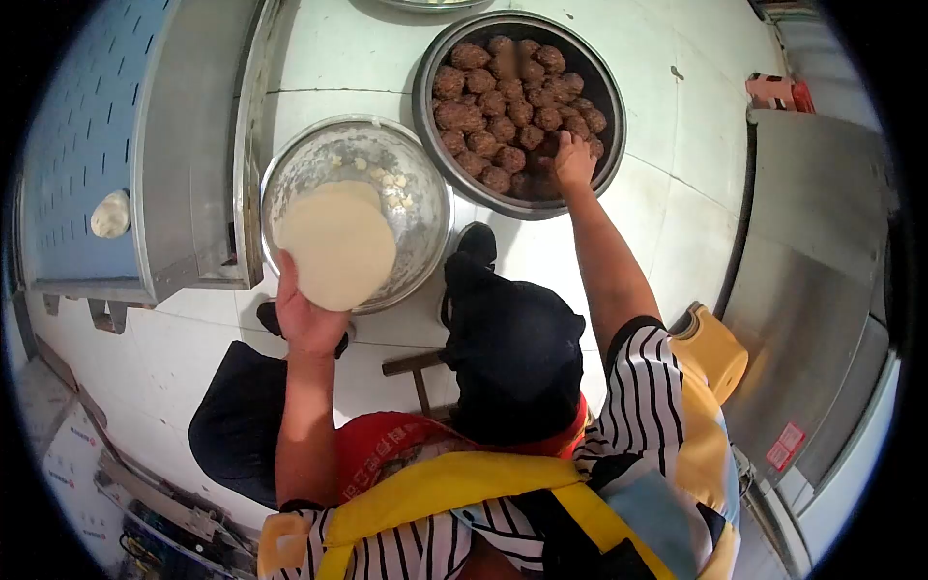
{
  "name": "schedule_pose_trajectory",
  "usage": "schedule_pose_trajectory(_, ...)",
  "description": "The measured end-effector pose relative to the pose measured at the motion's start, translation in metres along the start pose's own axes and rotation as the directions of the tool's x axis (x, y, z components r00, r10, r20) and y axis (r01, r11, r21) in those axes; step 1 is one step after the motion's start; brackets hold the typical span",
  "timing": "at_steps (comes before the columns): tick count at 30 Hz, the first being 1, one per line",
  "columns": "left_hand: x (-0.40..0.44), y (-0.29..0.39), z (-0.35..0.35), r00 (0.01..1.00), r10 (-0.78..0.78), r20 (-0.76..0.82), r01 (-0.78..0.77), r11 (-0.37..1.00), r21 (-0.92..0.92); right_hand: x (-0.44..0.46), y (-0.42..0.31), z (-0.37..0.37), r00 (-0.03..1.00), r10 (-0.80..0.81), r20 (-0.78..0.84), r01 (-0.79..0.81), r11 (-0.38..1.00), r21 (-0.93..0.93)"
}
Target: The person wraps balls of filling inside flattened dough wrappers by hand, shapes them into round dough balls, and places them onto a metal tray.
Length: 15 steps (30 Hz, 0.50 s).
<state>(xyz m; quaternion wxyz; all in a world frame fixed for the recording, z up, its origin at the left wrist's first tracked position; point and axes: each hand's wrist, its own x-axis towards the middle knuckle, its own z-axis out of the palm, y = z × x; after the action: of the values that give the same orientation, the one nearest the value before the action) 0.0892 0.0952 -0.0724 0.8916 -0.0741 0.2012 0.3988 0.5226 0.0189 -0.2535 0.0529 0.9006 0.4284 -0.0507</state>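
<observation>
In my left hand [311, 314] is a flat round dough sheet [338, 253], held by its lower left edge over a metal bowl [426, 253]. More pale dough and small crumbs [396, 188] lie in the floury bowl behind the sheet. My right hand [571, 162] reaches into a round dark tub [491, 201] of brown balls [520, 113], its fingertips bent down among the balls at the lower right. Whether those fingers grip a ball is hidden.
At the left, a dough lump [111, 215] sits on a blue slotted surface [82, 145] with a metal frame. A yellow stool [713, 353] and a metal cabinet [807, 261] stand at the right. Another bowl's rim [430, 5] shows at the top.
</observation>
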Motion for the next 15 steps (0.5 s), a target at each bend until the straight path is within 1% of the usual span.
schedule_pose_trajectory(3,0.005,-0.005,-0.006,0.999,-0.022,-0.023,0.022,0.999,0.024,0.011,0.008,0.015,0.999,-0.001,0.046,-0.002,0.998,0.055)
schedule_pose_trajectory(4,0.005,-0.005,-0.007,0.999,-0.027,-0.03,0.027,0.999,0.026,0.008,0.007,0.007,1.0,-0.022,0.015,0.021,0.998,0.066)
schedule_pose_trajectory(5,0.005,-0.006,-0.009,0.997,-0.027,-0.07,0.029,0.999,0.021,0.006,0.004,-0.001,0.999,0.014,-0.032,-0.007,0.978,0.21)
schedule_pose_trajectory(7,0.009,-0.006,-0.008,0.991,-0.025,-0.133,0.027,1.0,0.01,-0.008,-0.029,-0.078,0.999,-0.028,0.035,0.013,0.929,0.371)
schedule_pose_trajectory(10,0.011,-0.015,-0.001,0.993,0.004,-0.119,0.003,0.998,0.056,-0.038,-0.08,-0.184,0.957,-0.227,0.183,0.043,0.729,0.684)
schedule_pose_trajectory(11,0.01,-0.019,0.004,0.997,-0.016,-0.071,0.019,0.999,0.037,-0.054,-0.097,-0.213,0.904,-0.39,0.174,0.108,0.604,0.79)
schedule_pose_trajectory(12,0.009,-0.023,0.01,0.999,-0.036,-0.019,0.036,0.999,0.019,-0.073,-0.117,-0.245,0.831,-0.539,0.138,0.152,0.458,0.876)
schedule_pose_trajectory(13,0.006,-0.025,0.015,0.998,-0.054,0.035,0.054,0.999,0.002,-0.097,-0.142,-0.287,0.761,-0.612,0.214,0.173,0.51,0.843)
schedule_pose_trajectory(14,0.001,-0.029,0.021,0.993,-0.067,0.1,0.071,0.997,-0.032,-0.112,-0.158,-0.294,0.695,-0.711,0.111,0.334,0.455,0.825)
schedule_pose_trajectory(15,-0.005,-0.031,0.027,0.983,-0.076,0.166,0.088,0.994,-0.065,-0.129,-0.175,-0.303,0.625,-0.781,-0.004,0.552,0.438,0.71)
